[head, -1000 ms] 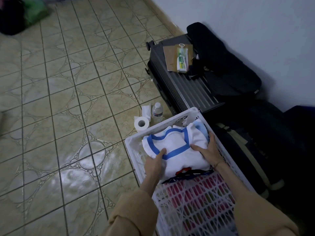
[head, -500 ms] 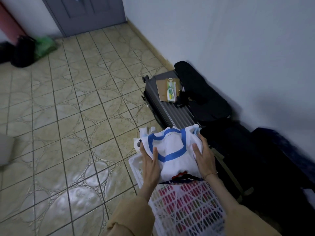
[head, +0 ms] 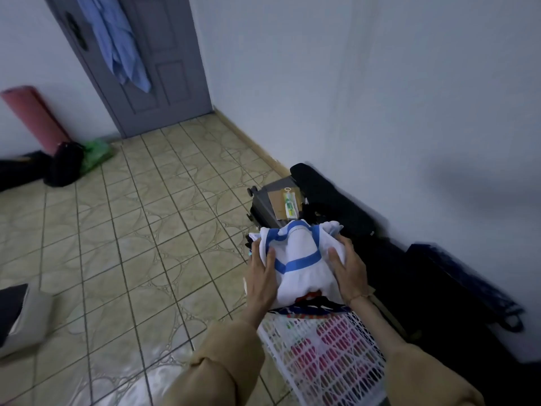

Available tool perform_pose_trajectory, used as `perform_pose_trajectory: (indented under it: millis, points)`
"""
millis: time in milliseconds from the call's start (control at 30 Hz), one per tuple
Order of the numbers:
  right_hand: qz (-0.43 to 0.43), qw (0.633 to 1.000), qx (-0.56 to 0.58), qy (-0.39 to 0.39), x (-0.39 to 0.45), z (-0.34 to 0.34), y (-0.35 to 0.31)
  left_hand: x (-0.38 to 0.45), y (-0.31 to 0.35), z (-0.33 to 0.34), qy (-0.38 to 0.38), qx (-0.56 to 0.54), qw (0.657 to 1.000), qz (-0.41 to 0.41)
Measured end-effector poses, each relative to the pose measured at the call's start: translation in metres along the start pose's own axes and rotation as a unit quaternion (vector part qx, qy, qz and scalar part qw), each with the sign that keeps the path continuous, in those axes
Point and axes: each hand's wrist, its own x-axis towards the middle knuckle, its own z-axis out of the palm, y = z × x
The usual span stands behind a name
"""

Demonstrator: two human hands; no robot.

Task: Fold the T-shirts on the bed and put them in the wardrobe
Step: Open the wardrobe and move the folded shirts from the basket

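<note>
a folded white t-shirt with blue trim (head: 295,259) is clasped from both sides by the left hand (head: 261,281) and right hand (head: 348,272), above the white laundry basket (head: 322,358). carrying is judged underway; a wardrobe, not seen, must be reached next.

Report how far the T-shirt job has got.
Done: the white T-shirt with blue trim looks folded, on top of a small stack. In hand: the left hand and right hand grip that stack from both sides above the white basket. Left: stowing it; no wardrobe or bed is in view, and more clothes show in the basket.
</note>
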Motion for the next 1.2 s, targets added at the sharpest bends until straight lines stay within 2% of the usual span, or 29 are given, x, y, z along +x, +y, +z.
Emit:
perform_pose_trajectory:
  millis: [200, 433, 567, 633, 767, 1200]
  points:
    - [0.012, 0.999, -0.003, 0.041, -0.032, -0.025, -0.081, -0.012, 0.064, -0.054, -0.021, 0.015, 0.997, 0.072]
    - [-0.044, 0.994, -0.012, 0.097, -0.105, -0.056, -0.139, -0.077, 0.126, -0.11, -0.027, 0.033, 0.989, 0.144]
    - [-0.058, 0.993, -0.034, 0.093, -0.151, -0.063, -0.148, -0.126, 0.136, -0.134, -0.007, 0.006, 0.995, 0.103]
    - [-0.07, 0.993, -0.037, 0.083, -0.182, -0.065, -0.152, -0.156, 0.132, -0.146, -0.003, 0.0, 0.991, 0.135]
    - [-0.081, 0.993, -0.048, 0.073, -0.227, -0.068, -0.161, -0.201, 0.129, -0.17, 0.021, -0.001, 0.991, 0.13]
    - [-0.072, 0.992, -0.047, 0.09, -0.38, -0.082, -0.198, -0.335, 0.139, -0.25, -0.006, 0.005, 0.988, 0.151]
